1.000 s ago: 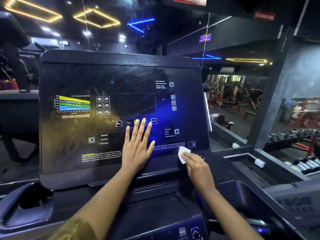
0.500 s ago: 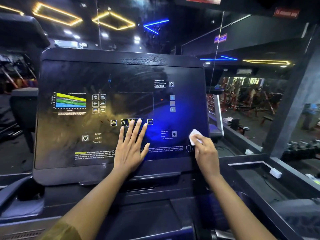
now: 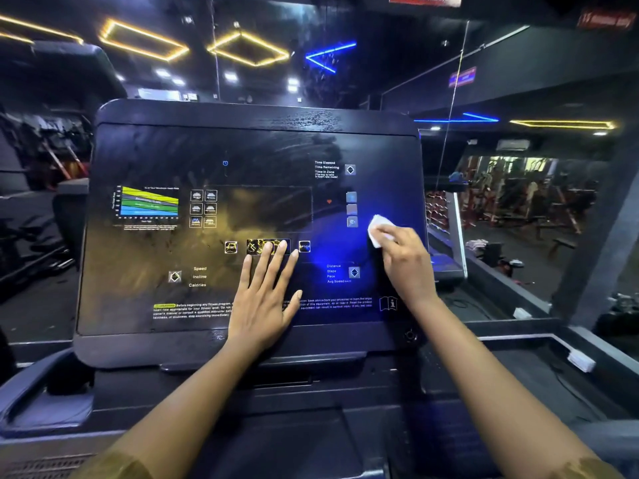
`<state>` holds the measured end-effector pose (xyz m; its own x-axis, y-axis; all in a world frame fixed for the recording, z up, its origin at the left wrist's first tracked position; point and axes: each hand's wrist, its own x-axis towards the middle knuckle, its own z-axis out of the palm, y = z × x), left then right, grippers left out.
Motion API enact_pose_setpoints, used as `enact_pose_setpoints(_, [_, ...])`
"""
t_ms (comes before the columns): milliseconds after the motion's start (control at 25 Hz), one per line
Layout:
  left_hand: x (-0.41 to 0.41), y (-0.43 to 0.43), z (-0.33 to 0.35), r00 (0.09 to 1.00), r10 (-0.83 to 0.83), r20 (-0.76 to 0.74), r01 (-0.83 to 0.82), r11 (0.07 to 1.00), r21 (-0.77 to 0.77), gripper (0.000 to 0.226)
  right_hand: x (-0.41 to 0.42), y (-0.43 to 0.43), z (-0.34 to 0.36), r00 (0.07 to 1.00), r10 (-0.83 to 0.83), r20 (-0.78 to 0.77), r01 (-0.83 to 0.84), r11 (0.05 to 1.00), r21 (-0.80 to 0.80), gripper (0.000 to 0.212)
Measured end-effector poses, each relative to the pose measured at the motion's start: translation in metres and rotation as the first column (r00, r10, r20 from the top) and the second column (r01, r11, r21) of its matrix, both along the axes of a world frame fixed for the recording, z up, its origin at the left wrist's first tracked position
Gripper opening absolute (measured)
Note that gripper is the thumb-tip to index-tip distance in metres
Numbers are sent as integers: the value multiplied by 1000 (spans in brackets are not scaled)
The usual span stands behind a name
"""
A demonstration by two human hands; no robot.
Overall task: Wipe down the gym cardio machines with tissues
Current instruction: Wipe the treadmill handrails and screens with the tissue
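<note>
The tissue [image 3: 377,227] is over on the right side of the machine's screen [image 3: 166,153], just right of the little column of square buttons [image 3: 351,209]. The right hand [image 3: 406,262] has its fingers curled over it and is pressing it onto the glass. It's a small white crumpled wad, and only the top bit pokes out past the fingertips. The left hand [image 3: 266,295] is well to the left of the tissue, lying flat on the lower middle of the screen with fingers straight and slightly spread, holding nothing. The screen is dark, glossy and pretty streaky, with a coloured chart [image 3: 148,202] on the left and a blue glow around the tissue.
</note>
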<state>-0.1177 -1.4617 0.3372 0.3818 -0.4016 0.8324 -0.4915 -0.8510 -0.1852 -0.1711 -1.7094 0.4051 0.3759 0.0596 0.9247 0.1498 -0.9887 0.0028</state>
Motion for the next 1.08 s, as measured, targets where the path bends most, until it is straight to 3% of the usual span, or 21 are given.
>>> enact_pose_setpoints(80, [0,0,-1,1000,-4,-1,4,1000,-4,65,-3,16,-8,999,54,-1,-54,999,-9,34])
enact_pose_setpoints(200, [0,1,1,1000,2,0,-2,1000,6,65,-17,64,-53,973,201,-117,-227,928,-296,31])
enact_pose_setpoints(280, [0,1,1,1000,3,-1,-3,1000,12,64,-15,73,-60,966,210,-152,-255,873,-415,32])
enact_pose_setpoints(480, [0,0,0,1000,3,-9,-3,1000,6,65,20,39,4,994,101,-35,-107,953,-285,34])
enact_pose_setpoints(640, [0,0,0,1000,2,-12,-2,1000,4,64,33,11,49,999,14,36,-14,1000,-9,36])
enact_pose_setpoints(720, [0,0,0,1000,0,-8,0,1000,1,65,26,30,37,997,71,40,-68,995,-67,34])
enact_pose_setpoints(880, [1,1,0,1000,7,6,-7,1000,10,65,11,74,-16,975,214,-59,-221,902,-372,36])
enact_pose_setpoints(1080, [1,0,0,1000,-6,-10,6,1000,-2,65,41,39,34,995,99,24,-91,974,-209,35])
